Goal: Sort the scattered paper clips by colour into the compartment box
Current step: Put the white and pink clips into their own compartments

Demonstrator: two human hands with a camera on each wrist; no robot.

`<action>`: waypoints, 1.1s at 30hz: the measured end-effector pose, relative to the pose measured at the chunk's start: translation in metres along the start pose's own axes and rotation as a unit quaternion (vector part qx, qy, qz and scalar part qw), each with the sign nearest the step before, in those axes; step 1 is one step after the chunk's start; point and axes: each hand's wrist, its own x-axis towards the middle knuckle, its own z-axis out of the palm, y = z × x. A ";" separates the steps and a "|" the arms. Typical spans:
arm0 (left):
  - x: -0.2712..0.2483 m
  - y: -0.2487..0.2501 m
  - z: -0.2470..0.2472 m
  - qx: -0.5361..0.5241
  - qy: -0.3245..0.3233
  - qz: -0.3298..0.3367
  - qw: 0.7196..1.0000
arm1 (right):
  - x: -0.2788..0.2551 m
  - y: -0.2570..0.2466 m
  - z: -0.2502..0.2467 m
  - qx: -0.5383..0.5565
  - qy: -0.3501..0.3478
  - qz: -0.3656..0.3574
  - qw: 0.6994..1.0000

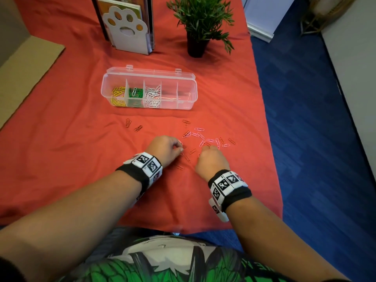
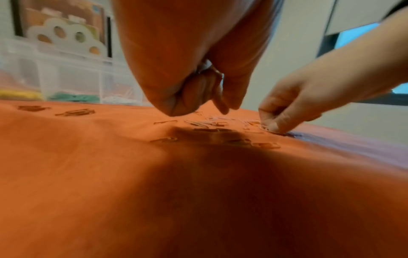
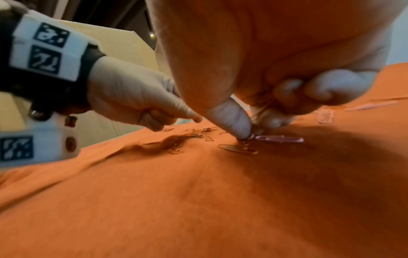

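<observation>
A clear compartment box point(image 1: 184, 98) lies open on the red cloth, with yellow clips point(image 1: 117, 96), green clips point(image 1: 135, 96) and white clips point(image 1: 152, 95) in its three left compartments. Pink clips point(image 1: 200, 136) and red clips point(image 1: 138, 128) lie scattered in front of it. My left hand point(image 1: 180, 148) hovers low at the left of the pile, fingers curled round a few clips point(image 2: 207, 69) in the palm. My right hand point(image 1: 207, 147) pinches a clip point(image 3: 244, 139) on the cloth beside a pink clip point(image 3: 280, 139), with more clips tucked under its curled fingers point(image 3: 287, 94).
A paw-shaped white book holder point(image 1: 128, 27) and a potted plant point(image 1: 200, 23) stand behind the box. Flat cardboard point(image 1: 24, 68) lies at the left. The cloth's right edge point(image 1: 268, 139) drops to a blue floor close to the clip pile.
</observation>
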 end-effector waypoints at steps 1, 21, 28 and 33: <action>0.000 -0.002 0.002 0.045 -0.006 0.019 0.999 | 0.001 0.002 0.000 0.018 -0.011 0.000 1.000; 0.001 0.005 -0.020 -0.612 -0.121 -0.256 0.738 | -0.002 0.030 -0.021 0.568 -0.058 0.123 0.811; 0.018 0.002 -0.011 -0.193 0.018 -0.125 0.973 | -0.006 0.034 -0.003 0.058 -0.017 -0.010 0.998; 0.024 -0.004 -0.007 0.111 0.002 0.023 0.994 | -0.012 0.026 0.000 -0.029 0.008 -0.031 0.999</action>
